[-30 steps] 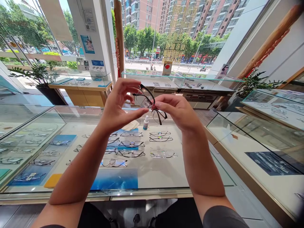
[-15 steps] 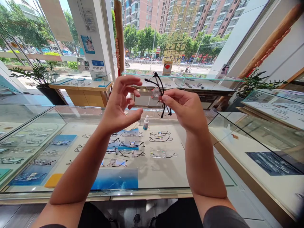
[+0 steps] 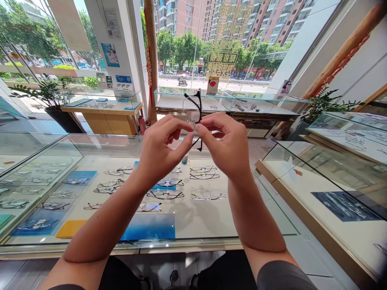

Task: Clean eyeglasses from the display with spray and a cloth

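A pair of black-framed eyeglasses (image 3: 199,105) is held up on end above the glass counter, its lenses one above the other. My right hand (image 3: 228,141) pinches it near the middle between thumb and fingers. From the other side, my left hand (image 3: 166,145) has thumb and forefinger brought together at the same middle part, by the nose bridge. The fingertips hide that part, so what exactly the left hand grips there is hard to make out. Behind the hands, a small white and blue bottle (image 3: 185,159) stands partly covered.
Below the hands, the glass display counter (image 3: 208,225) holds rows of spectacles (image 3: 208,195), a blue mat (image 3: 151,227) and a yellow piece (image 3: 70,228). Another glass case (image 3: 302,189) stands to the right. More showcases (image 3: 105,108) and potted plants (image 3: 57,100) line the window.
My left hand has moved right and closed its thumb and forefinger at the middle of the eyeglasses. My right hand, with the eyeglasses, has shifted slightly left, and the frame has turned more upright.
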`<action>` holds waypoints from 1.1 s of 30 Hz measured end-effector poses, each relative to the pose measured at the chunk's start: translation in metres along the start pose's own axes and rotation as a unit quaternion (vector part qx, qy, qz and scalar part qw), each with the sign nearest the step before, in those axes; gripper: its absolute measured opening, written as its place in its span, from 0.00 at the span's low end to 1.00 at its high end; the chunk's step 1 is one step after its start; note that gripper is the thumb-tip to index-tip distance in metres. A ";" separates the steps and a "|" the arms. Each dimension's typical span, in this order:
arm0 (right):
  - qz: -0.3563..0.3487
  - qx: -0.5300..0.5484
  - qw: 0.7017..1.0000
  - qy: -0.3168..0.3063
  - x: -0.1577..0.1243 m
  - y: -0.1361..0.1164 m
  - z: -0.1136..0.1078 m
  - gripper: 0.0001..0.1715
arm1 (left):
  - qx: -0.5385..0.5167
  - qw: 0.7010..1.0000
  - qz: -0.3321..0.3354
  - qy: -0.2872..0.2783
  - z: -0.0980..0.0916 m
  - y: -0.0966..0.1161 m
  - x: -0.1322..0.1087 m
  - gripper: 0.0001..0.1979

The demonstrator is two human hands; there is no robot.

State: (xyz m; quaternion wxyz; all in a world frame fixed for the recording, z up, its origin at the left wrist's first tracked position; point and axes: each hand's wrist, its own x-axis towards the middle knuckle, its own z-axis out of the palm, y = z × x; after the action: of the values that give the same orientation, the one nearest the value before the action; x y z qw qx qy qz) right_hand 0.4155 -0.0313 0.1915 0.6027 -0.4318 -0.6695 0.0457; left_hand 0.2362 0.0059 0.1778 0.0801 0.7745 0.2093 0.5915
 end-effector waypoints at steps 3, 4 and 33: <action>-0.010 -0.015 1.000 0.005 -0.003 -0.003 0.003 0.08 | 0.022 0.999 -0.029 0.006 0.003 0.001 -0.001 0.02; -0.008 -0.016 1.000 0.004 -0.003 -0.003 0.004 0.08 | 0.015 0.999 -0.039 0.007 0.004 0.001 -0.001 0.03; 0.040 -0.125 0.967 -0.220 0.010 -0.010 -0.083 0.12 | 0.068 0.995 -0.065 -0.032 0.037 0.010 0.003 0.08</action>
State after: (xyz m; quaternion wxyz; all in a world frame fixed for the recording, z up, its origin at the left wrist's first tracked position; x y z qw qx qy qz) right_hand 0.4814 -0.0694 0.2269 0.3799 -0.5093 -0.7681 0.0795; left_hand 0.2741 0.0024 0.1737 0.0724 0.7814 0.2966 0.5442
